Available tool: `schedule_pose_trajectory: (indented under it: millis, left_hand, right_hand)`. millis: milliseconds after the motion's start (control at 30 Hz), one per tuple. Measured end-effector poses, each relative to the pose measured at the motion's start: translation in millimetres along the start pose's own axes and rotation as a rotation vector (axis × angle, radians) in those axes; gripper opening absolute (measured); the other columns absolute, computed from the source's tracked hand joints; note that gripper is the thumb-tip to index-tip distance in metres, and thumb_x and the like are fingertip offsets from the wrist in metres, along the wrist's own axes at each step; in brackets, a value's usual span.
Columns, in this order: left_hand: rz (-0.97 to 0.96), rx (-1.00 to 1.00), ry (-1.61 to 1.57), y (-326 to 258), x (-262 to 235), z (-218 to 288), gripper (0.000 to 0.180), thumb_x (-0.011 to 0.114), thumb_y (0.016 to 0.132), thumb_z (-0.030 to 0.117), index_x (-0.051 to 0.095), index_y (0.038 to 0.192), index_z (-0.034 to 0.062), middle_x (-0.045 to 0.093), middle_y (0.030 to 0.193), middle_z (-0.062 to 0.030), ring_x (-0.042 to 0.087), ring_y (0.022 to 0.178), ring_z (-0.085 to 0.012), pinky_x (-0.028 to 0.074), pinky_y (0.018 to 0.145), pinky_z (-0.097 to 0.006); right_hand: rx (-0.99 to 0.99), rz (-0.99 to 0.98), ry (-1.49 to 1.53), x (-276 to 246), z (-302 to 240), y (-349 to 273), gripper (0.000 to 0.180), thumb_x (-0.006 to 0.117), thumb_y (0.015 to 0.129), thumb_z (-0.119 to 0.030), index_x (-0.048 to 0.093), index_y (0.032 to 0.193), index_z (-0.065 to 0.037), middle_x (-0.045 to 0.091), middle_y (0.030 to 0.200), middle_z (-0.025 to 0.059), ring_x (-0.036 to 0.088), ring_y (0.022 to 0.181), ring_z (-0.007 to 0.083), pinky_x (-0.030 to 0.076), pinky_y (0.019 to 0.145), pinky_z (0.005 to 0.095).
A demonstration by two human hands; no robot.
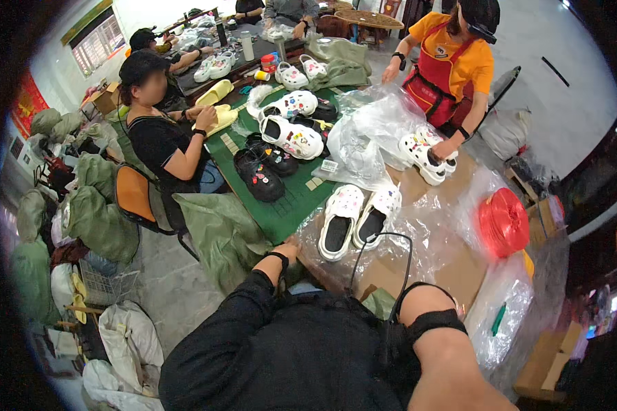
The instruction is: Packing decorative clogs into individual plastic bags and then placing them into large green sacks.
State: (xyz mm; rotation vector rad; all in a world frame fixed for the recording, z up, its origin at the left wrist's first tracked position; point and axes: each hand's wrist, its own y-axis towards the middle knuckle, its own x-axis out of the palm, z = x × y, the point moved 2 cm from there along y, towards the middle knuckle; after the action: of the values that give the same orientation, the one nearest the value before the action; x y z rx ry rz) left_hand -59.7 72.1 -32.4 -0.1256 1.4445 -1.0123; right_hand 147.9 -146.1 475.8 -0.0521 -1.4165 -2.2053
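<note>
Nearest, left hand [289, 248] resting at bench [452, 267] edge, grip hidden, cannot tell. Just beyond, white clog pair [358, 218] lying on clear plastic sheet [425, 233], untouched. Right hand out of sight, only the banded forearm [435, 329] showing. Red twine spool [504, 222] far right.

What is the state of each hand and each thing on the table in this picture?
left hand: resting at the table edge, holds nothing visible.
right hand: hidden, cannot tell.
white clog pair: lying side by side on clear plastic, openings up, untouched.
black clog pair: lying on the green mat, decorated with charms.
red twine roll: lying on its side.
clear plastic bags: crumpled, piled loosely.
co-worker's white clogs: held under a co-worker's hand.
</note>
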Motion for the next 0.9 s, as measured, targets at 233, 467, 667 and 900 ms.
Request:
schedule_pose_trajectory:
  millis: [233,467,667,900]
  left_hand:
    - [0.006,-0.034,-0.050,-16.4,-17.7,13.3,0.058,0.037,0.075,0.004,0.027,0.132,0.0092,0.032,0.129,-0.0249,0.042,0.112,-0.0353,0.038,0.089,-0.042]
    - [0.017,-0.005,-0.037,-10.5,-26.0,17.2,0.049,0.042,0.075,0.006,0.037,0.124,0.0057,0.042,0.120,-0.0234,0.048,0.105,-0.0351,0.041,0.084,-0.042]
    - [0.206,0.007,-0.174,1.2,-26.9,5.2,0.023,0.052,0.072,0.017,0.063,0.082,0.0001,0.060,0.089,-0.0193,0.058,0.084,-0.0331,0.046,0.073,-0.041]
    - [0.465,-0.254,-0.274,-1.2,-46.9,-16.1,0.037,0.057,0.073,0.025,0.051,0.106,0.0085,0.049,0.107,-0.0163,0.048,0.098,-0.0355,0.039,0.082,-0.045]
  right_hand:
    - [-0.049,-0.008,-0.052,12.1,10.9,-4.5,0.046,0.036,0.090,-0.035,0.036,0.127,-0.007,0.031,0.134,0.0070,0.026,0.124,0.0258,0.027,0.098,0.0417]
    - [-0.076,-0.039,-0.045,23.0,15.3,-10.4,0.048,0.036,0.090,-0.036,0.035,0.129,-0.007,0.030,0.136,0.0071,0.025,0.126,0.0256,0.026,0.100,0.0413]
    - [-0.563,-0.129,-0.565,4.4,37.9,-73.1,0.051,0.034,0.089,-0.033,0.022,0.134,-0.012,0.013,0.142,-0.0003,0.004,0.132,0.0148,0.006,0.107,0.0394]
    - [0.338,-1.148,-0.642,-33.0,82.7,-152.6,0.021,0.058,0.073,-0.022,0.055,0.092,-0.015,0.055,0.105,0.0057,0.051,0.101,0.0206,0.037,0.087,0.0380]
